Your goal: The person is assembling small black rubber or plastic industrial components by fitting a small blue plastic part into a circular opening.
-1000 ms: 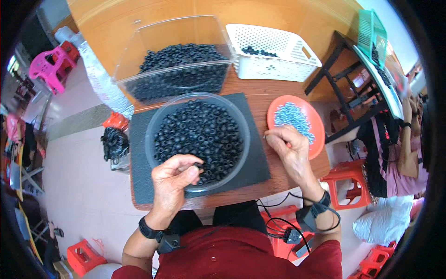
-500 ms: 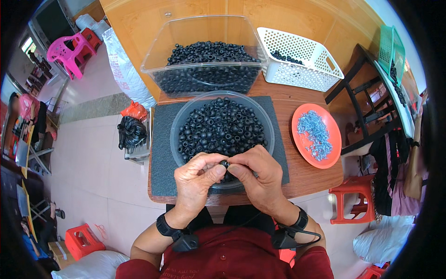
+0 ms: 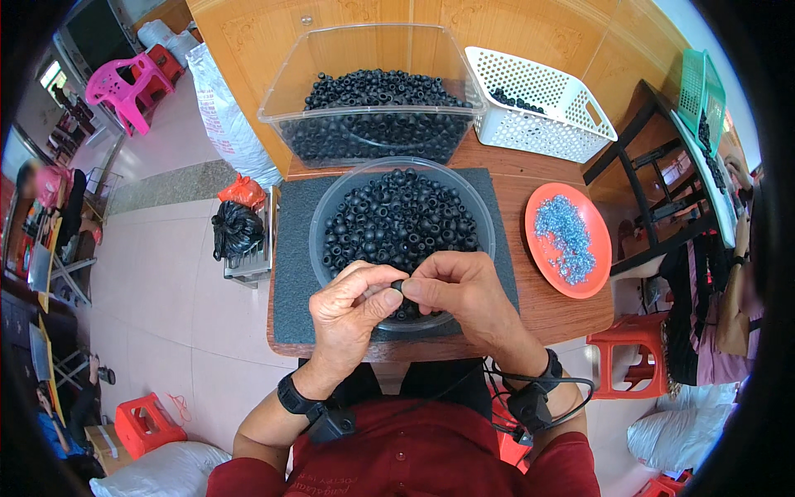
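Between the fingertips of both hands is a small black round piece [image 3: 397,285], mostly covered by my thumbs and fingers. My left hand [image 3: 346,308] pinches it from the left, and my right hand [image 3: 465,296] closes on it from the other side. Both hands are over the near rim of a round clear tub [image 3: 321,217], which is filled with black hollow pieces [image 3: 402,211] of the same sort. To the right, an orange-red plate [image 3: 538,263] bears a heap of tiny clear bluish bits [image 3: 566,232].
The tub stands on a dark grey mat [image 3: 291,306] on a wooden table [image 3: 556,319]. Behind it are a large clear bin [image 3: 281,116] of black pieces and a white perforated basket [image 3: 538,132]. Red stools [image 3: 147,427] and a black plastic bag [image 3: 237,229] flank the table.
My right hand has turned and risen slightly, its fingers now more bunched at the black piece. The left hand keeps its pinch. The whole view has shifted a little.
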